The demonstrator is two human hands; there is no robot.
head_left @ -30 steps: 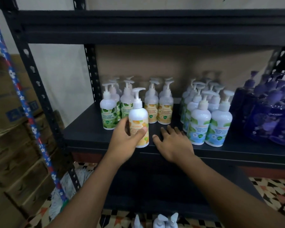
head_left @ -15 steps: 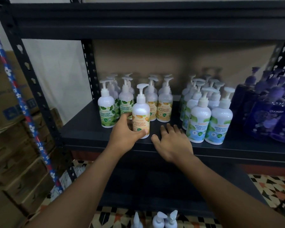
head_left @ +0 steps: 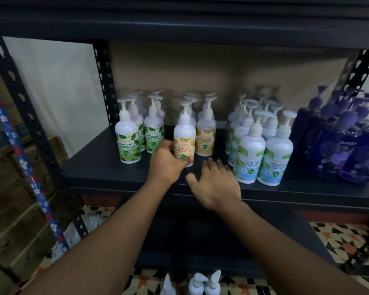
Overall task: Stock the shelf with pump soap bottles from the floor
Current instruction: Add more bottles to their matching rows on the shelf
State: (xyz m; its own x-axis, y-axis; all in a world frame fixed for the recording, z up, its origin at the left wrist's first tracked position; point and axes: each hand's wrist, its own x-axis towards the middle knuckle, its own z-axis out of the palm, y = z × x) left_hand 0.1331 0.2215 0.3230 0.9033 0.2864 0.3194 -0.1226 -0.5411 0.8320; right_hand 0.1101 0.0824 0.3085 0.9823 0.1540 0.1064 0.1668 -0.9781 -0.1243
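A white pump bottle with an orange label (head_left: 184,136) stands upright on the dark shelf (head_left: 107,169), in front of other orange-label bottles (head_left: 205,135). My left hand (head_left: 166,165) grips its lower part, thumb across the front. My right hand (head_left: 214,184) rests flat on the shelf just right of it, fingers spread and holding nothing. Green-label bottles (head_left: 128,139) stand to the left and blue-label bottles (head_left: 251,154) to the right. Three pump tops (head_left: 197,283) show on the floor below.
Dark purple pump bottles (head_left: 337,141) fill the shelf's right end. An upper shelf board (head_left: 179,22) hangs overhead. A lower shelf (head_left: 200,235) lies underneath. Cardboard boxes (head_left: 11,199) and a blue floral pole (head_left: 19,154) stand at the left, beside a perforated upright (head_left: 28,116).
My left hand has pushed the orange-label bottle back from the shelf's front edge to just in front of the other orange-label bottles. My right hand has stayed flat on the shelf.
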